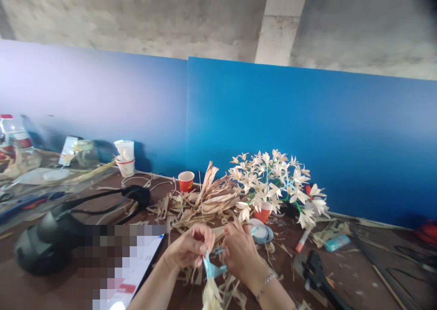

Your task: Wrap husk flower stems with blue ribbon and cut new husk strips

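Observation:
My left hand and my right hand meet low in the middle, both pinched on a strip of light blue tape that wraps the top of a pale husk flower hanging below them. A roll of the same blue tape lies just beyond my right hand. Behind it a bouquet of cream husk flowers stands in an orange cup. A heap of dried corn husks lies beyond my left hand.
A black helmet lies at left, with a white paper beside it. A red paper cup, stacked white cups, a glue stick and a black glue gun sit on the brown table. Blue boards back it.

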Tool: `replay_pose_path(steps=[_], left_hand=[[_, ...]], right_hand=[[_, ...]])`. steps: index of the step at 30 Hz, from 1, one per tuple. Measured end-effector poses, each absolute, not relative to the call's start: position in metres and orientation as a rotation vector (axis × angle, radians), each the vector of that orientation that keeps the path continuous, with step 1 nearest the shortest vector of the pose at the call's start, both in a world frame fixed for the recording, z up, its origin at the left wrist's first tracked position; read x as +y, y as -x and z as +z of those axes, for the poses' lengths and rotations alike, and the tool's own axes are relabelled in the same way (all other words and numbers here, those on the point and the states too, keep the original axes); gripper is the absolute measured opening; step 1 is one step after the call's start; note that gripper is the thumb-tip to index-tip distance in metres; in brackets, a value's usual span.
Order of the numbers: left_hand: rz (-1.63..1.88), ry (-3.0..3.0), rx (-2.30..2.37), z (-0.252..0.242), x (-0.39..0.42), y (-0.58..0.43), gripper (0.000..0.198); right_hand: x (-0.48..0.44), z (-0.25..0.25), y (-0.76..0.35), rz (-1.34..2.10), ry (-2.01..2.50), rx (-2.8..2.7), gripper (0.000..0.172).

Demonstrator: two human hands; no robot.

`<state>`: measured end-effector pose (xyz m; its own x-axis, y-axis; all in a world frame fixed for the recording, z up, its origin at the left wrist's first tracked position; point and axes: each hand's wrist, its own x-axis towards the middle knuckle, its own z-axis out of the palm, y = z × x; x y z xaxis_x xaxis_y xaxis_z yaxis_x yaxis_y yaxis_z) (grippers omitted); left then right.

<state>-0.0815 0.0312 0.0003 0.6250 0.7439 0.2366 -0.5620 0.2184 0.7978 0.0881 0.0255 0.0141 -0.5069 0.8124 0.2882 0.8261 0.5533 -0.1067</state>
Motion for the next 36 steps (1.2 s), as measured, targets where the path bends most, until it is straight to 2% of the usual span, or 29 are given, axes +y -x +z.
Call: replay_pose_path(steps=[10,14,18,22,25,36], left_hand=[[0.941,-0.995,0.222,0.000,0.031,0.079,0.015],[0.967,-0.997,0.233,-0.003,0.033,0.080,0.015],[0.999,-0.997,0.285,-0.005,0.035,0.081,0.015],[1.024,-0.962,0.405,-0.007,0.038,0.080,0.016],[1.014,-0.938,0.500,-0.008,0.040,0.078,0.016],[1.052,-0.963,0.730,0.001,0.038,0.069,0.019]], right_hand=[[0.031,0.017,-0.072,-0.077,1.307,-2.570,0.010],[0.026,0.021,-0.073,-0.054,1.367,-2.371,0.013],[0.016,0.026,-0.078,0.329,1.455,-2.057,0.016],[0.011,0.032,-0.086,0.793,1.279,-1.746,0.014],[0.011,0.035,-0.091,0.968,1.184,-1.704,0.014],[0.013,0.040,-0.102,0.777,1.319,-1.864,0.016]])
